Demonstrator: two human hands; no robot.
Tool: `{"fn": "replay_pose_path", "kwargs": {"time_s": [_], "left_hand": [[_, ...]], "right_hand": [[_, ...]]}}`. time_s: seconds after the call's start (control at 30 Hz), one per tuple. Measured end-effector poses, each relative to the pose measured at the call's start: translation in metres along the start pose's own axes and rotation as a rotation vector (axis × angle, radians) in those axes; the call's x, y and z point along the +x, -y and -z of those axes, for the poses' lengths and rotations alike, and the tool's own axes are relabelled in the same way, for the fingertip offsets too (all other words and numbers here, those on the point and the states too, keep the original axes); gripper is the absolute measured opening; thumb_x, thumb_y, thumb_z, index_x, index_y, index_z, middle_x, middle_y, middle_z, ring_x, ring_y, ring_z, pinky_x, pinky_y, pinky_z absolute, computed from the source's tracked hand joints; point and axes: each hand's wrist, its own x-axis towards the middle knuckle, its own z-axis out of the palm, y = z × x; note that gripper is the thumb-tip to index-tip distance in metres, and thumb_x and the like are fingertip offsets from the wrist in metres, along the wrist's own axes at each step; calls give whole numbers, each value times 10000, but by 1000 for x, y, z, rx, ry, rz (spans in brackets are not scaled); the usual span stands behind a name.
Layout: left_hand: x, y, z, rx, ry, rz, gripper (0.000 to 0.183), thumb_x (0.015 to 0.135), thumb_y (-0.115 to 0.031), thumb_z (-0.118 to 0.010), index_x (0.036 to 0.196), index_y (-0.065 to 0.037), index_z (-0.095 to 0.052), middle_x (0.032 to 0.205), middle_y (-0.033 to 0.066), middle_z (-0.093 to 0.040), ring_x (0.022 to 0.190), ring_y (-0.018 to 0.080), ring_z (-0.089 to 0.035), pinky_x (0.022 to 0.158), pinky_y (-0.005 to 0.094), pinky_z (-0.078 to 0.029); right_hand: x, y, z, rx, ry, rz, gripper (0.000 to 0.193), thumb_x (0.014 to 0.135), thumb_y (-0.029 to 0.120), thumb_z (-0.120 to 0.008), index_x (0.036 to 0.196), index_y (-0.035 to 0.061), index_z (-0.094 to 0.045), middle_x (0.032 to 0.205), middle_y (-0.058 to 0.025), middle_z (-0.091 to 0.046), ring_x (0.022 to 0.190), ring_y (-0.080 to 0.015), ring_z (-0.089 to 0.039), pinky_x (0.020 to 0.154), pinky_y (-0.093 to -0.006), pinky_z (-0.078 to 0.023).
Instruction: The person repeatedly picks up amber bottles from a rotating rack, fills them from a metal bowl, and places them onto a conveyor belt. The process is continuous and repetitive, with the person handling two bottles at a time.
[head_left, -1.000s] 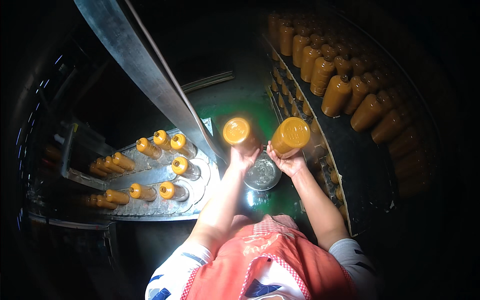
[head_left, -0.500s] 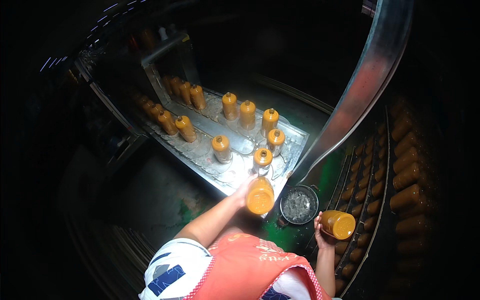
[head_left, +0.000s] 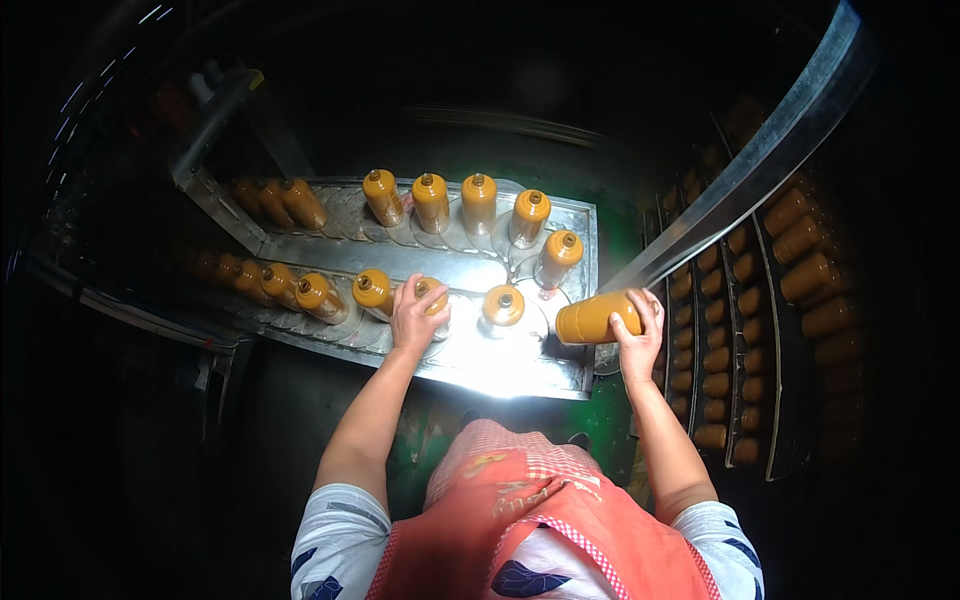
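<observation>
My left hand is closed round the upper part of an upright ochre bottle in the near row on the metal conveyor. My fingers hide much of its side. Above the conveyor's right end, my right hand grips another ochre bottle, which lies nearly level with its base to the left. Between my hands stands a single bottle with an ochre top and a paler lower part, in strong glare. Left of my left hand, another bottle stands close by.
More ochre bottles stand along the far row and round the right-hand bend. A slanting metal post rises at the right. Behind it are racks full of bottles on their sides. A basin shows partly beside the conveyor's corner.
The view has turned and shifted. My left hand, earlier round a tilted bottle near my body, is now on an upright one on the conveyor. My right hand has brought its bottle up beside the conveyor's end.
</observation>
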Motion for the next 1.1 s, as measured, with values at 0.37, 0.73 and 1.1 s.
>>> {"fn": "replay_pose_path", "kwargs": {"time_s": [0.37,0.73,1.1], "left_hand": [[-40,-63,7,-139,69,-136,319,759,-76,-754,1055,-195,-772,1349,138,-553,1266,338,-452,1075,428,-380],[-80,-238,-104,-812,318,24,284,795,134,-592,1000,-5,-733,1011,90,-616,896,152,-585,693,218,-466],[14,-750,-329,-704,668,-704,508,822,-128,-722,1319,-164,-620,1387,146,-499,1243,312,-504,981,383,-473]], "right_hand": [[39,-85,-118,-195,274,74,298,843,272,-729,1141,265,-740,1433,-151,-455,1314,-365,-396,1122,-417,-340],[65,-126,242,-64,-226,81,198,878,52,-672,1063,70,-739,1134,-103,-666,1104,-251,-593,967,-358,-462],[4,-271,757,-1052,-727,-319,401,838,177,-744,1226,240,-666,1419,-131,-449,1331,-373,-369,1092,-479,-373]]}}
